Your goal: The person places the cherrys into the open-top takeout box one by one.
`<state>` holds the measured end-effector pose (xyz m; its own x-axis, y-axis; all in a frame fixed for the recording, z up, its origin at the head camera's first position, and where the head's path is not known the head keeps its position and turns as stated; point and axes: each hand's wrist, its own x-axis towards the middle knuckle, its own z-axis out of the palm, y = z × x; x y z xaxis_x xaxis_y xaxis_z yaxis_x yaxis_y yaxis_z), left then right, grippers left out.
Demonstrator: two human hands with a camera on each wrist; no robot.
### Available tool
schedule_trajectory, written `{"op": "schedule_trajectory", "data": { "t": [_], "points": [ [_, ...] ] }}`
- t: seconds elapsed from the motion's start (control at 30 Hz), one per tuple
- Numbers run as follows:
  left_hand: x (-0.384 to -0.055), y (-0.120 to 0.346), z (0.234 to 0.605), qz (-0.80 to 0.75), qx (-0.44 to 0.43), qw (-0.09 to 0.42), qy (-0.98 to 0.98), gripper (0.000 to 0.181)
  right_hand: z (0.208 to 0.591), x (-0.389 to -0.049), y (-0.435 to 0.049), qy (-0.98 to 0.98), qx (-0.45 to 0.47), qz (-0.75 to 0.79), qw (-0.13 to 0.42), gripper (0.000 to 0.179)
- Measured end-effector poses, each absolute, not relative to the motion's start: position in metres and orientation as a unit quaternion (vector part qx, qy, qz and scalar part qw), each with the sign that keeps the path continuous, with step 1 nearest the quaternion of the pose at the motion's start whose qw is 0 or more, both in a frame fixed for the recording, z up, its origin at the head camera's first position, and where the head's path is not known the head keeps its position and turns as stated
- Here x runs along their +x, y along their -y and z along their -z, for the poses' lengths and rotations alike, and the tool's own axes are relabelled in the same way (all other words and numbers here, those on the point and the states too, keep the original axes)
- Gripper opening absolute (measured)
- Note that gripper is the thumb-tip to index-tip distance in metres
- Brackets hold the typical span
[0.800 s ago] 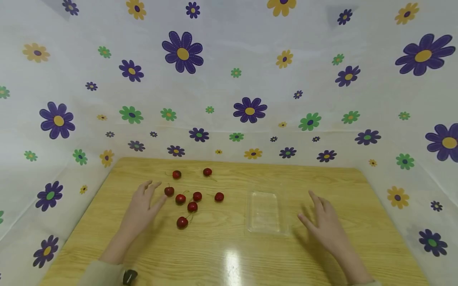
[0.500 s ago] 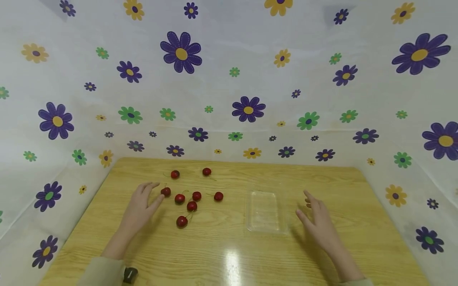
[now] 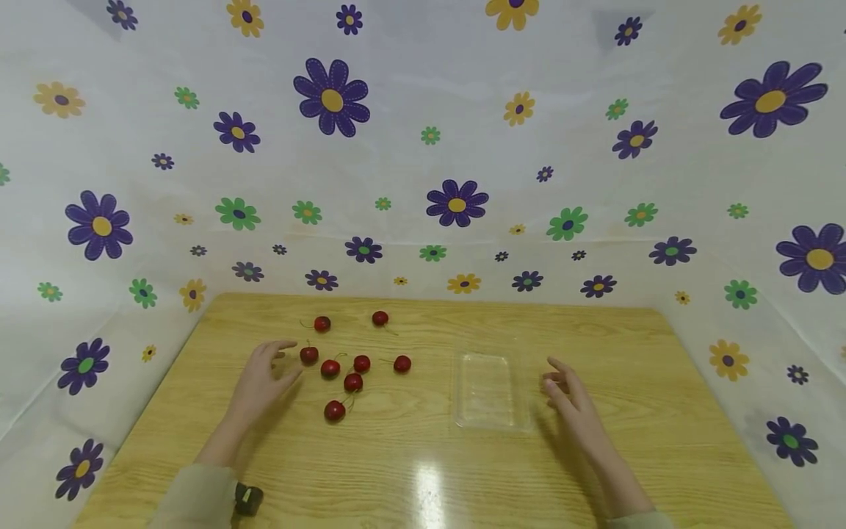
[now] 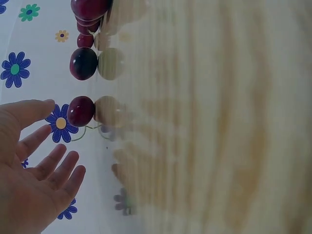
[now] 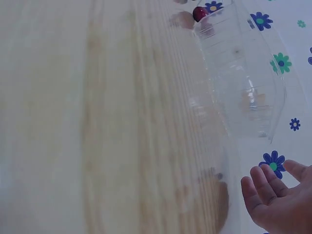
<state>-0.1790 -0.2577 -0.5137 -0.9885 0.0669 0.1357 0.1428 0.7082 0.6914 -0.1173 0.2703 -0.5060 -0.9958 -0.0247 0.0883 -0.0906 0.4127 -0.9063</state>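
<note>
My left hand (image 3: 260, 378) hovers at the left of the table with its fingers loosely spread and nothing between them. Just off its thumb and fingertips sits a dark red cherry (image 3: 308, 355) with a thin stem; the left wrist view shows that cherry (image 4: 81, 111) close by the thumb. Several more cherries lie loosely grouped to its right, one of them low in front (image 3: 335, 411). A clear plastic box (image 3: 456, 400) stands right of the cherries. Beside its right wall is my right hand (image 3: 576, 408), fingers relaxed and holding nothing. In the right wrist view the box (image 5: 243, 73) lies beyond the fingertips.
The wood-grain table (image 3: 370, 470) carries a bright glare near its front. A white flowered cloth (image 3: 396, 162) rises behind the table and along both sides. A dark wrist device (image 3: 248, 499) shows by the left sleeve (image 3: 198, 496).
My right hand has moved left, nearer the box, with its fingers drawn closer together. The cherry by my left thumb shifted left, then slightly back right, and now stands apart from the thumb.
</note>
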Motion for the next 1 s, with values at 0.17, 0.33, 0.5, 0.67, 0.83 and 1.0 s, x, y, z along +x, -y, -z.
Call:
{"op": "schedule_trajectory", "data": {
  "t": [0.17, 0.33, 0.5, 0.67, 0.83, 1.0],
  "points": [
    [-0.185, 0.257, 0.517, 0.403, -0.047, 0.033, 0.914, 0.050, 0.507, -0.121, -0.268, 0.796, 0.011, -0.605, -0.001, 0.052],
    [-0.191, 0.257, 0.521, 0.418, -0.031, 0.011, 0.908, 0.052, 0.507, -0.126, -0.268, 0.737, -0.020, -0.674, -0.044, 0.055],
    [-0.195, 0.258, 0.523, 0.430, -0.014, -0.011, 0.902, 0.053, 0.506, -0.130, -0.267, 0.698, -0.039, -0.712, -0.069, 0.054],
    [-0.197, 0.258, 0.526, 0.433, -0.003, -0.027, 0.901, 0.053, 0.506, -0.134, -0.267, 0.682, -0.053, -0.723, -0.093, 0.057],
    [-0.201, 0.259, 0.527, 0.440, 0.009, -0.048, 0.897, 0.055, 0.507, -0.140, -0.268, 0.664, -0.053, -0.737, -0.109, 0.057],
    [-0.202, 0.256, 0.528, 0.448, 0.029, -0.068, 0.891, 0.057, 0.508, -0.142, -0.270, 0.654, -0.042, -0.745, -0.122, 0.054]
  ]
}}
